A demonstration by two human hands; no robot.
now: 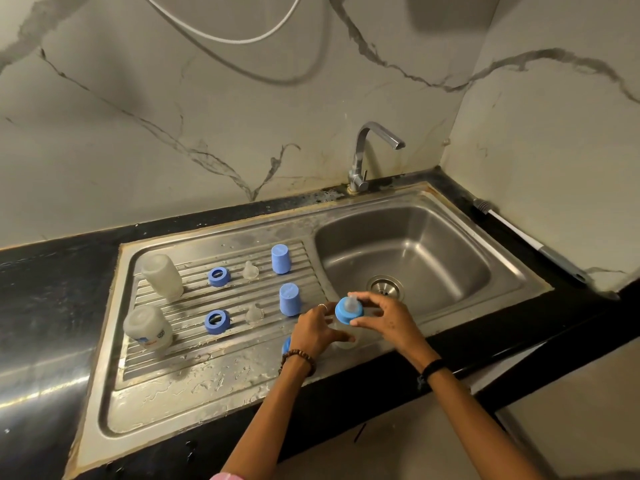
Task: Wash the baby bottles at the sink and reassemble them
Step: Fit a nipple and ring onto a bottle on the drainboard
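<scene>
You hold a clear plastic baby bottle (346, 337) upright at the sink's front edge, left hand (317, 329) gripping its body, right hand (384, 318) pinching the blue ring with teat (349, 309). Seat the threads level, then twist gently until snug.

Both of the person's forearms are bare from the bottom of the picture up to the wrists. The left hand (317, 329) has a thin, pale metal ring (322, 306) on one finger. Round the left wrist sits a bracelet of small, round, dark brown beads (298, 357), strung close together in what looks like more than one loop. The right hand (388, 318) wears no ring that I can see. Its wrist carries a narrow black band (433, 368), plain and smooth. At the very bottom edge, beside the left forearm, a small piece of pink cloth (227, 476) shows, too little to tell which garment it belongs to.
</scene>
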